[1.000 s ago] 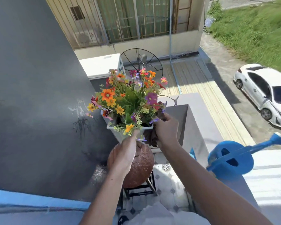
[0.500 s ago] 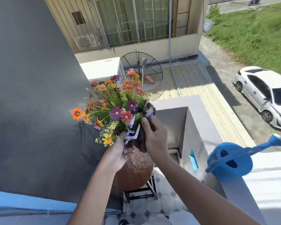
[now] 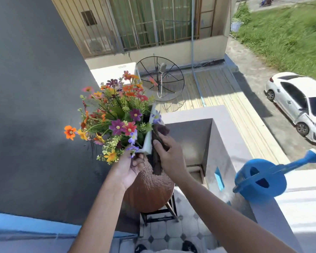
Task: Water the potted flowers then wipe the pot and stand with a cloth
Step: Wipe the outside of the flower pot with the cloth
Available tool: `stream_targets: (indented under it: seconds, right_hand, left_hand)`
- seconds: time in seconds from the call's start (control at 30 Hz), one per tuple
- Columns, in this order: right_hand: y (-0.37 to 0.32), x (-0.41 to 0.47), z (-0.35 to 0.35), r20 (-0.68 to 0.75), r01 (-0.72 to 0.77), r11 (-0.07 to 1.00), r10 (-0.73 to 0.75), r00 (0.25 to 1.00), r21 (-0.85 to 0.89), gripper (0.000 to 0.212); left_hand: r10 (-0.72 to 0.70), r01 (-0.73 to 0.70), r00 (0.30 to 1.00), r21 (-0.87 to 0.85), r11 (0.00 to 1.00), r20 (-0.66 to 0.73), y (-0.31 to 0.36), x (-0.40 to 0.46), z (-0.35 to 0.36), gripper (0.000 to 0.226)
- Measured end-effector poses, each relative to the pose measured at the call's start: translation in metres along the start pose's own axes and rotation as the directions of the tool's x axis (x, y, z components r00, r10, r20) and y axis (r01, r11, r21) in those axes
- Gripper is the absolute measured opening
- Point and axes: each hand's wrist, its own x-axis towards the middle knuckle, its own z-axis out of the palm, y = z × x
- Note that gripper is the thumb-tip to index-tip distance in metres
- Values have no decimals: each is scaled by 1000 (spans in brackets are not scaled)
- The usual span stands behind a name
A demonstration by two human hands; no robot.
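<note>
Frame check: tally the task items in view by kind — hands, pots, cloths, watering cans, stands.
Hands: 2 (left hand, right hand)
Pots: 2 (white flower pot, brown pot)
Cloths: 1 (dark cloth)
Watering cans: 1 (blue watering can)
Stands: 1 (black stand)
Total: 7

Left hand (image 3: 130, 166): raised at centre, palm turned toward the camera, fingers curled closed in a grip; bare forearm runs down and left to the near edge. Right hand (image 3: 169, 157): just beside the left and slightly farther, back toward the camera, thumb extended, fingers pressed flat; bare forearm extends down and right to the near right corner. Both arms unsleeved.
</note>
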Motion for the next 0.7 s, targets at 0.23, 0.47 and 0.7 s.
stream_targets:
  seconds: [0.23,0.47,0.7]
  right_hand:
    - [-25,9,7,-51,50,998,-48,998,39,34]
    - [17,5,-5,7,-171,981,172,985,-89,37]
    - [-28,14,10,-31,-44,975,52,998,218,26]
  left_hand:
    - [47,-46,999,-35,998,22,-11,0,0,31]
    - [4,-3,1000,-96,995,16,1,-6,-3,30]
    - [-2,3,1000,37,999,-20,-5,2,-1,32]
